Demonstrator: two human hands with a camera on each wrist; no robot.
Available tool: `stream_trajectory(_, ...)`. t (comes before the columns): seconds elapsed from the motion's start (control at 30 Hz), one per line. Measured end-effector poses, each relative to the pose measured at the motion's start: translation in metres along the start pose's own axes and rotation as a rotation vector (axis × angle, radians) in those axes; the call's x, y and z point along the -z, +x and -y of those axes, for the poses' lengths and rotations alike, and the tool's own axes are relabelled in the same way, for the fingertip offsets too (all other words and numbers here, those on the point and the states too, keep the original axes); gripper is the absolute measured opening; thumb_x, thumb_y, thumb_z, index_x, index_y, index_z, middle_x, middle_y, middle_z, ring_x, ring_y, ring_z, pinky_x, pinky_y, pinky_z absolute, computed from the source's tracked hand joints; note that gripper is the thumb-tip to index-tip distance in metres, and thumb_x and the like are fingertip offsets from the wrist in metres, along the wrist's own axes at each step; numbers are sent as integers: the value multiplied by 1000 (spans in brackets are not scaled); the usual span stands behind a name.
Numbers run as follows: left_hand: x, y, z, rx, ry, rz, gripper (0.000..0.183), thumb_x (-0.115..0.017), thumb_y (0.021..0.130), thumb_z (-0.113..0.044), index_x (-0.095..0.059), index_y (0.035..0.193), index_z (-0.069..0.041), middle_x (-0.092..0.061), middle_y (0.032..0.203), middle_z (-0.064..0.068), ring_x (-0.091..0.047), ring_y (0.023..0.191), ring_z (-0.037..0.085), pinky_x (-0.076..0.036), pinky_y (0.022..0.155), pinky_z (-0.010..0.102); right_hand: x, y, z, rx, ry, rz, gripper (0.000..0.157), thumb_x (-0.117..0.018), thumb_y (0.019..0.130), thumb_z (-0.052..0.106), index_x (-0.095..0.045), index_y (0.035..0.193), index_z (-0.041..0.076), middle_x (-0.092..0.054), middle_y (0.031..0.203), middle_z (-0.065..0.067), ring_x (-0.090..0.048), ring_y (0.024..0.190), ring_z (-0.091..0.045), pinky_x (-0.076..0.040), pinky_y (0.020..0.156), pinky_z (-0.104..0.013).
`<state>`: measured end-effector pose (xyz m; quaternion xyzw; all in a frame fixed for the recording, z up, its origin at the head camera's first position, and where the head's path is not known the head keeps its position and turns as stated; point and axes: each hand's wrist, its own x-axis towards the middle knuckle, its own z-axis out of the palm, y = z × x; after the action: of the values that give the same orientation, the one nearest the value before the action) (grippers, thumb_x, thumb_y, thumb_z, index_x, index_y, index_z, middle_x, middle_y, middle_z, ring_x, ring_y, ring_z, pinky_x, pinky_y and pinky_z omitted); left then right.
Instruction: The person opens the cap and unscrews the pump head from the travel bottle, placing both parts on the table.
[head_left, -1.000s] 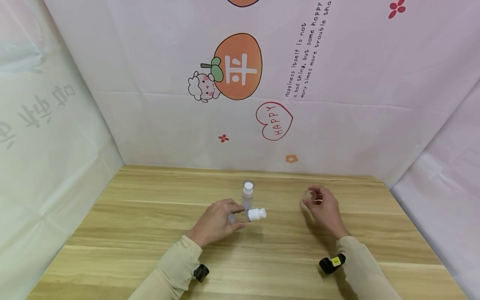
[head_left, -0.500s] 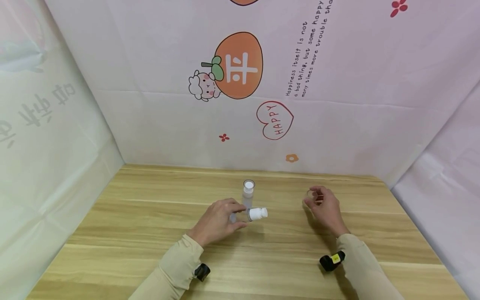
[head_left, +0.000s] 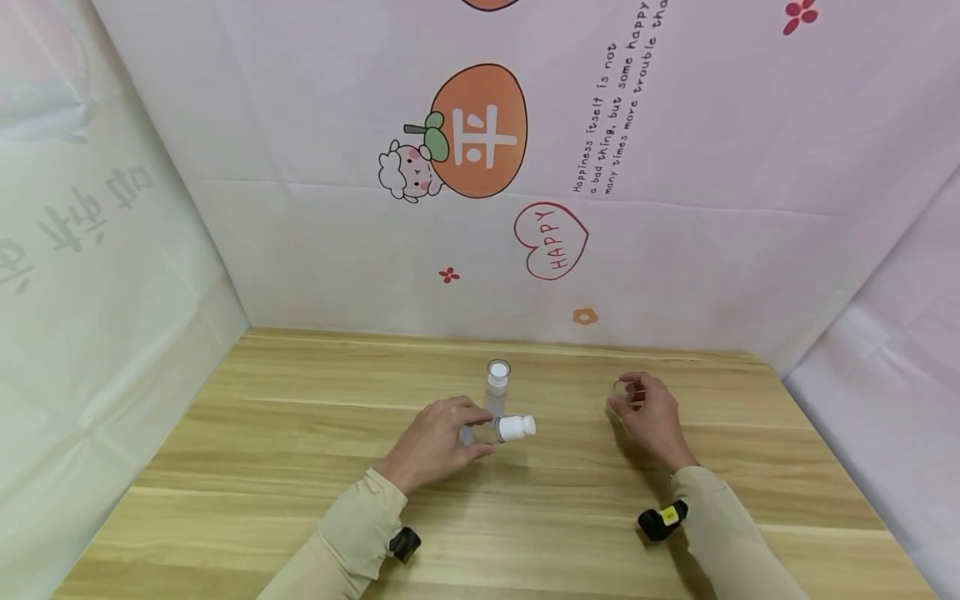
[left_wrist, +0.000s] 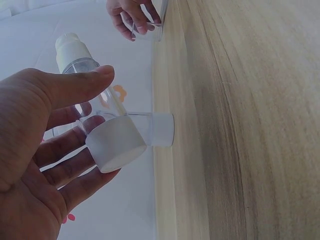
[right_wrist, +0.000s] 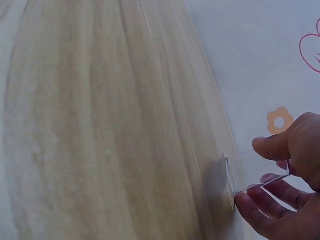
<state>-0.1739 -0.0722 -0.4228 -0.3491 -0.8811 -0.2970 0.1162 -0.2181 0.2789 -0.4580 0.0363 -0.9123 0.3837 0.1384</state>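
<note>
My left hand [head_left: 431, 443] grips a clear pump bottle [left_wrist: 116, 142] with a white base and a white pump head [head_left: 517, 427], tilted onto its side above the table with the head pointing right. Thumb and fingers wrap its clear middle in the left wrist view. Just behind it, a second pump bottle [head_left: 496, 393] stands upright on the table, its lower part partly overlapped by the held one. Off to the right, my right hand [head_left: 656, 423] holds a clear cap [left_wrist: 148, 34] between thumb and fingers, its open rim down at the tabletop.
The wood-grain table [head_left: 300, 400] ends at a white printed cloth [head_left: 337, 258] behind it, with more cloth hanging at both sides. A black wrist camera [head_left: 405, 544] sits on the left wrist and another camera [head_left: 662, 522] on the right.
The left hand and its pump bottle have shifted very slightly right in the head view, along with the whole scene. Both holds stay the same.
</note>
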Motion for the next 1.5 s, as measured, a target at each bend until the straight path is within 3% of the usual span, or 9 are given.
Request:
stream_trajectory(0.5, -1, -1, -1, -1, -10, -2, 32, -88, 81, -21, -77, 107, -6, -74, 103, 8, -68, 85, 19, -54, 71, 29, 0, 1, -2, -4, -12, 2, 37, -70, 94, 2, -57, 127, -8, -58, 111, -26, -61, 100, -41, -53, 87, -54)
stream_trajectory(0.87, 0, 0, -3, 8, 0, 2, 32, -88, 81, -21, -77, 107, -6, -73, 103, 7, -68, 86, 20, -55, 72, 31, 7, -2, 4, -36, 2, 47, 52, -75, 93, 10, -51, 136, -8, -52, 122, -30, -59, 106, -44, -52, 89, -55)
stream_trajectory(1.5, 0, -1, -2, 39, -4, 16, 32, -87, 82, -20, -77, 108, -6, -73, 103, 8, -69, 88, 21, -55, 74, 34, 15, -12, 20, -10, 24, -28, 51, -77, 91, 13, -54, 132, -8, -49, 123, -29, -50, 112, -43, -45, 91, -55)
